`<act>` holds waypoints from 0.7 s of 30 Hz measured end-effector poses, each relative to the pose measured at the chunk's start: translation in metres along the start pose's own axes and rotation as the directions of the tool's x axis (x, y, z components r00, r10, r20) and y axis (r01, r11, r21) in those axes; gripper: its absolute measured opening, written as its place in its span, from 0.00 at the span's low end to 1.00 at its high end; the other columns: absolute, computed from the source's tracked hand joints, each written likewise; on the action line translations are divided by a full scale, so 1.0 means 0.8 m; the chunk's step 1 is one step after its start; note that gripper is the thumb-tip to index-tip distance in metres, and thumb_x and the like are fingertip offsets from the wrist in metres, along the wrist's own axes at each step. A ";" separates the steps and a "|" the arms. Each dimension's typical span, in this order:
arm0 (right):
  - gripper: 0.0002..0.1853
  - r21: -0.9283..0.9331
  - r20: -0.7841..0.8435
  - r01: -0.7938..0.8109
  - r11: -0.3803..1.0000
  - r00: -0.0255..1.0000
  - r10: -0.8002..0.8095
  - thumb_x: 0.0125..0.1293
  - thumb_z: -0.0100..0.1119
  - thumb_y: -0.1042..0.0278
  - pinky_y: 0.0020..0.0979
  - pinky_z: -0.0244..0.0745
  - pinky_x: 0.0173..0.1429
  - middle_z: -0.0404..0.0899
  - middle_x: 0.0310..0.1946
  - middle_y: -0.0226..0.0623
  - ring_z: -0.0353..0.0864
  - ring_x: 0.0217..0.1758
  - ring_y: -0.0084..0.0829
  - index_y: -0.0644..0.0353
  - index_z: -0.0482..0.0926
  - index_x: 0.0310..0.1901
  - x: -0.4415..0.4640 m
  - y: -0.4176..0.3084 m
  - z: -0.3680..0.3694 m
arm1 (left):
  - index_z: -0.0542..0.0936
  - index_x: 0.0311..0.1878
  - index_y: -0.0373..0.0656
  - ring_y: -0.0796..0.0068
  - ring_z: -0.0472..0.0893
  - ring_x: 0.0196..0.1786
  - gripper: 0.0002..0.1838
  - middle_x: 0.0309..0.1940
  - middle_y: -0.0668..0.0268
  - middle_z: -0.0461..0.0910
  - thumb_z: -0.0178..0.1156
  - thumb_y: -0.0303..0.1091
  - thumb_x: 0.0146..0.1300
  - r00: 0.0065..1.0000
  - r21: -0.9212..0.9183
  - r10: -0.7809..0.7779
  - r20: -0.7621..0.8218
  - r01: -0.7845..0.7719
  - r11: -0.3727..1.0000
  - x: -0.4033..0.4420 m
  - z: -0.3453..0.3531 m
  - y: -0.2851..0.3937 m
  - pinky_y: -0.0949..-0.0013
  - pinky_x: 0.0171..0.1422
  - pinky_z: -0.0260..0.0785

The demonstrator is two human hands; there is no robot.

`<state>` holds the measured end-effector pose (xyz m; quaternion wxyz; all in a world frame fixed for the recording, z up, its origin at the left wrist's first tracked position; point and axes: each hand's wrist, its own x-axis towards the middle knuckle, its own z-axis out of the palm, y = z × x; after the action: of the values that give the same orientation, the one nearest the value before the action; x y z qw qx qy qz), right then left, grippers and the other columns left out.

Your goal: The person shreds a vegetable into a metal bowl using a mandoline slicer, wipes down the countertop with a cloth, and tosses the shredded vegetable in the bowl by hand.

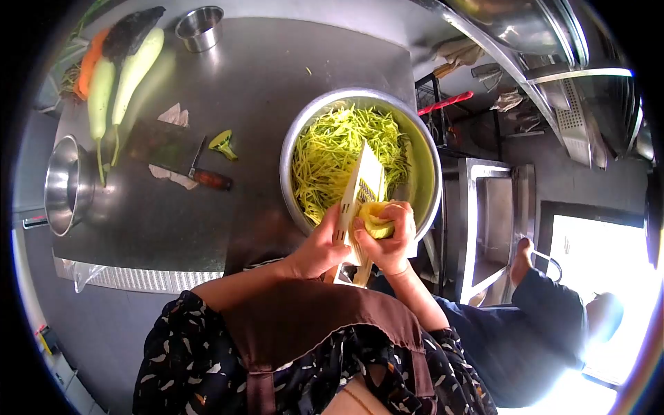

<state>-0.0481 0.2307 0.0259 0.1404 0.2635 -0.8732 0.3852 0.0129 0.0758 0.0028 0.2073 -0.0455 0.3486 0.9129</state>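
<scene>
My left hand (319, 247) is closed around the side of a pale mandoline grater (370, 173), which leans into a large steel bowl (427, 166). My right hand (393, 242) grips a piece of yellow-green squash (375, 220) and presses it against the grater's face. Long green-yellow shreds (332, 149) fill much of the bowl beneath the grater. The grater's lower end points toward my apron (311, 318).
A cleaver (211, 180) and a cut squash end (223, 145) lie on the steel table (263, 83). Farther left are pale gourds (138, 72), a carrot (90, 63), a steel pot (200, 31) and a steel bowl (66, 190). Another person (532, 332) is at right, near a metal frame (477, 228).
</scene>
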 end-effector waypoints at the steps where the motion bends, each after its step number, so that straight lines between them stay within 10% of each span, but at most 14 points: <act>1: 0.21 0.025 -0.016 -0.004 1.000 1.000 0.005 0.38 0.73 0.67 0.36 0.67 0.38 0.71 0.27 0.37 0.70 0.30 0.39 0.58 0.71 0.33 -0.003 -0.003 0.001 | 0.47 0.71 0.43 0.70 0.61 0.64 0.43 0.59 0.62 0.61 0.55 0.25 0.51 0.999 -0.047 -0.041 -0.020 0.040 0.998 -0.001 0.000 0.000 0.62 0.67 0.56; 8: 0.15 0.212 -0.116 -0.409 0.888 0.891 0.438 0.46 0.67 0.68 0.30 0.68 0.34 0.73 0.27 0.34 0.71 0.29 0.28 0.62 0.71 0.32 0.087 0.074 0.032 | 0.43 0.72 0.45 0.68 0.58 0.66 0.46 0.63 0.62 0.57 0.57 0.31 0.51 0.995 0.095 0.000 0.103 -0.010 0.995 -0.008 0.004 -0.013 0.60 0.69 0.52; 11: 0.17 0.101 0.043 -0.369 0.924 0.929 0.367 0.46 0.68 0.63 0.31 0.70 0.36 0.73 0.25 0.34 0.71 0.28 0.28 0.61 0.70 0.31 0.054 0.024 0.003 | 0.44 0.72 0.44 0.68 0.57 0.67 0.47 0.64 0.61 0.56 0.58 0.31 0.50 1.000 0.186 -0.003 0.019 -0.001 0.983 -0.008 0.001 0.003 0.60 0.70 0.50; 13: 0.15 0.105 0.137 0.028 0.994 0.990 -0.043 0.44 0.68 0.67 0.33 0.72 0.38 0.73 0.27 0.34 0.73 0.30 0.28 0.59 0.70 0.31 0.018 -0.004 -0.014 | 0.48 0.70 0.44 0.70 0.58 0.65 0.41 0.60 0.62 0.59 0.55 0.24 0.52 0.992 0.119 0.091 0.086 -0.101 0.988 0.000 -0.012 0.000 0.62 0.67 0.55; 16: 0.14 -0.029 -0.083 -0.137 0.990 0.987 0.134 0.46 0.67 0.68 0.31 0.71 0.34 0.74 0.26 0.38 0.74 0.29 0.29 0.61 0.71 0.30 0.049 0.037 0.005 | 0.48 0.69 0.44 0.70 0.58 0.65 0.41 0.60 0.62 0.59 0.55 0.24 0.52 0.995 0.043 0.007 0.095 -0.011 0.999 -0.003 0.006 0.008 0.61 0.67 0.55; 17: 0.14 0.175 -0.094 -0.459 0.871 0.873 0.478 0.47 0.66 0.68 0.31 0.70 0.35 0.74 0.25 0.39 0.74 0.29 0.31 0.63 0.71 0.31 0.082 0.046 0.017 | 0.46 0.70 0.45 0.70 0.57 0.66 0.44 0.61 0.62 0.58 0.55 0.23 0.50 0.995 0.124 -0.053 0.082 0.042 0.991 -0.004 0.008 0.009 0.60 0.68 0.53; 21: 0.15 0.033 -0.006 -0.294 0.955 0.956 0.295 0.45 0.66 0.67 0.35 0.71 0.37 0.76 0.28 0.40 0.74 0.30 0.32 0.63 0.72 0.32 0.081 0.057 0.009 | 0.43 0.72 0.45 0.68 0.56 0.67 0.48 0.62 0.61 0.57 0.56 0.24 0.48 0.991 0.081 0.026 0.131 -0.037 0.996 -0.006 0.002 0.003 0.63 0.70 0.51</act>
<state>-0.1277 0.2277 0.0230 0.0822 0.1306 -0.8958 0.4168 0.0161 0.0740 0.0067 0.2167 0.0281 0.3727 0.9019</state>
